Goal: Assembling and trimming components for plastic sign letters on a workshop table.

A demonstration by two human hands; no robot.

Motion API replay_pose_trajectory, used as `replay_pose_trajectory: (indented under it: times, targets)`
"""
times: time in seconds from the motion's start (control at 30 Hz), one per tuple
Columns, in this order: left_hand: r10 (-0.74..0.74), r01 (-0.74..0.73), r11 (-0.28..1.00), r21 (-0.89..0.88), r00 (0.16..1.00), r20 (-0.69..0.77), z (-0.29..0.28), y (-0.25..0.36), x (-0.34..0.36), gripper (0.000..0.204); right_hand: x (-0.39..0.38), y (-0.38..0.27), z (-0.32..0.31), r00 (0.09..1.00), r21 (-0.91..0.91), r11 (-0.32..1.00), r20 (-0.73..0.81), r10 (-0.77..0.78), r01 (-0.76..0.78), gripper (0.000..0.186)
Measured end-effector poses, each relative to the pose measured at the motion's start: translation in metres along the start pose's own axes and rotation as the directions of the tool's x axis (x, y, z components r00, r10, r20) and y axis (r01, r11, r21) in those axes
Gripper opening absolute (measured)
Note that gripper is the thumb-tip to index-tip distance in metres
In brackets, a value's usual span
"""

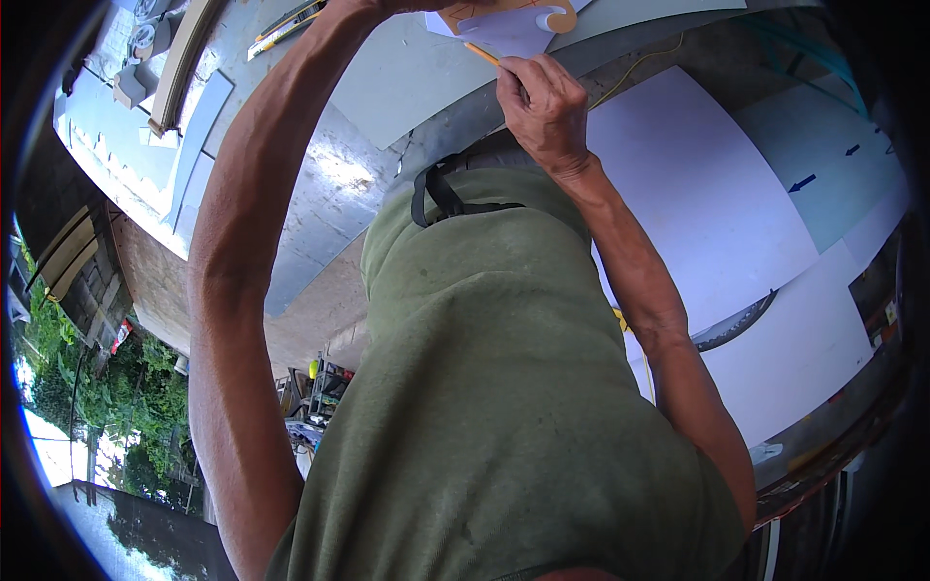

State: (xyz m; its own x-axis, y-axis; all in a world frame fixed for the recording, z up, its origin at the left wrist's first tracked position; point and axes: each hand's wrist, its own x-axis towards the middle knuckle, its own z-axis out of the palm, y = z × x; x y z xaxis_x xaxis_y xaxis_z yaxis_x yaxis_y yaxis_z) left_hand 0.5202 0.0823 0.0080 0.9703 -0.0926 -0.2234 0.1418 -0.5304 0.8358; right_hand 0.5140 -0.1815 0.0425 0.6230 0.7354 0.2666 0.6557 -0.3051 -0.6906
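My right hand (545, 105) is closed around a slim yellow pencil (481, 53), whose far end points up and left. Just beyond the pencil lies a tan, curved template (506, 19) with red marks and a hook-shaped notch at its right side. Under the template is a pale lavender sheet (528, 45), resting on a larger grey sheet (407, 92). My left hand (405, 4) reaches to the template's left side. The top edge of the picture cuts that hand off, so its fingers are hidden.
A metal worktop (334, 179) spreads to the left, with long brown strips (184, 63) and grey offcuts (199, 145) on it. A yellow-and-black tool (281, 34) lies near my left forearm. Large white sheets (697, 194) stand to the right.
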Motion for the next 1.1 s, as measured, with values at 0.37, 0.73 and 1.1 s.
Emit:
replay_pose_trajectory:
  times: [0.37,0.73,1.1]
  targets:
    - [0.049,-0.049,0.999,-0.016,0.998,-0.027,0.006,-0.004,0.001,0.02,0.008,0.007,-0.022,0.995,-0.058,0.994,-0.039,0.093,-0.095,0.01]
    - [-0.015,0.02,0.994,0.103,0.999,-0.05,0.001,0.022,-0.008,0.022,-0.002,-0.002,-0.069,0.782,0.43,0.695,0.045,0.621,-0.576,0.019]
    - [-0.034,0.036,0.998,0.058,0.998,-0.049,-0.002,0.026,-0.009,0.022,0.029,-0.003,-0.065,0.862,0.412,0.763,0.137,0.488,-0.498,0.016]
